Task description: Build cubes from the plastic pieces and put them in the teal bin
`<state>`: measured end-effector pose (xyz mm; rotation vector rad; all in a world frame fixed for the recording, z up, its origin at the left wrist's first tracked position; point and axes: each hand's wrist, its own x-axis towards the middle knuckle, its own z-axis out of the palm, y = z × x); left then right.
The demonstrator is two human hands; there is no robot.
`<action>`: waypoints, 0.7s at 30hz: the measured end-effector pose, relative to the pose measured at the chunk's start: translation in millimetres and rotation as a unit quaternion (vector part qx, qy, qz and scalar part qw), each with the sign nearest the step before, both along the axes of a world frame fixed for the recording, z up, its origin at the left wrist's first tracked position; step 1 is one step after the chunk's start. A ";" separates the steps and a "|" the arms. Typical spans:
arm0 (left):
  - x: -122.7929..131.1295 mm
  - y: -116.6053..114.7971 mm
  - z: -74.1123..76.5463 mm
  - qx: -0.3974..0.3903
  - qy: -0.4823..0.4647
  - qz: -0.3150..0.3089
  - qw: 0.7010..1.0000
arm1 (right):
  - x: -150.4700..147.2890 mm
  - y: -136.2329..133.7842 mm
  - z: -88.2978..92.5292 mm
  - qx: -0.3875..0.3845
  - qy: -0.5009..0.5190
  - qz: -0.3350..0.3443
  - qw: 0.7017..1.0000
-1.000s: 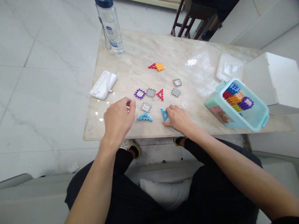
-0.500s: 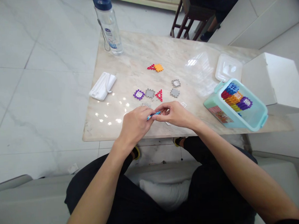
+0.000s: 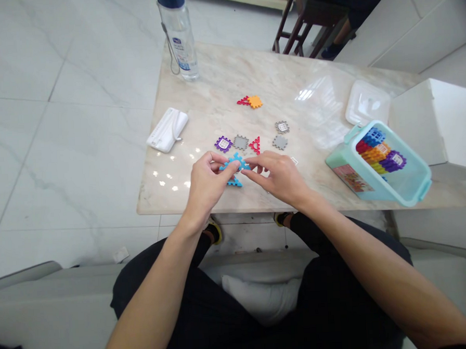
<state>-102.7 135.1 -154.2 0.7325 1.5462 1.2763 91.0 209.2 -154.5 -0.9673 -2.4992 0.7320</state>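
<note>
Blue interlocking building tiles [image 3: 238,157] with toothed edges are pinched between my two hands, above the near part of the table. My left hand [image 3: 210,178] closes on their left side, thumb on top. From the right, my right hand [image 3: 278,175] grips the other side with its fingertips. A blue triangular part [image 3: 234,183] shows just below the fingers; how it joins the rest is hard to make out. Just beyond my hands lie a purple window tile [image 3: 223,143], a grey square tile [image 3: 240,142] and a red triangle tile [image 3: 255,145].
Two more grey tiles [image 3: 280,142] and an orange tile beside a red one [image 3: 255,101] lie farther back. A teal tub [image 3: 339,163] of colourful tiles, a clear lid [image 3: 365,102] and a white box [image 3: 417,118] stand right. A tissue pack [image 3: 168,130] and water bottle [image 3: 183,41] are left.
The blue tiles have turned from edge-on to showing their flat toothed face, and a triangular part has come into view. My hands have spread slightly apart. The view has shifted a little.
</note>
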 end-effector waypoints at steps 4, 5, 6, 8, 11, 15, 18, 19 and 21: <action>-3.2 -2.0 -7.8 0.000 0.049 -0.027 0.998 | -0.6 -4.1 -5.4 0.070 -0.040 0.017 0.997; -4.8 -2.3 -9.6 -0.002 0.069 -0.033 0.997 | -1.3 -5.1 -6.8 0.076 -0.058 0.010 0.995; -6.9 -2.4 -10.8 -0.003 0.095 -0.033 0.995 | -2.2 -6.0 -8.2 0.075 -0.079 -0.002 0.994; -12.5 -2.1 -10.4 -0.002 0.165 -0.012 0.986 | -4.9 -7.5 -10.7 0.059 -0.134 -0.026 0.989; -22.6 -1.1 -3.5 0.000 0.275 0.046 0.960 | -10.2 -9.9 -13.0 0.028 -0.227 -0.030 0.973; -31.9 -0.9 5.1 0.008 0.302 0.066 0.951 | -16.3 -12.8 -12.2 0.012 -0.303 -0.019 0.953; -33.5 -1.9 5.7 0.018 0.292 0.059 0.954 | -18.6 -13.8 -10.9 0.011 -0.327 -0.019 0.945; -33.3 -2.4 5.3 0.018 0.290 0.056 0.955 | -19.2 -14.2 -11.0 0.010 -0.331 -0.016 0.943; -32.6 -3.1 4.8 0.018 0.287 0.049 0.956 | -21.2 -15.7 -12.3 0.006 -0.338 -0.009 0.941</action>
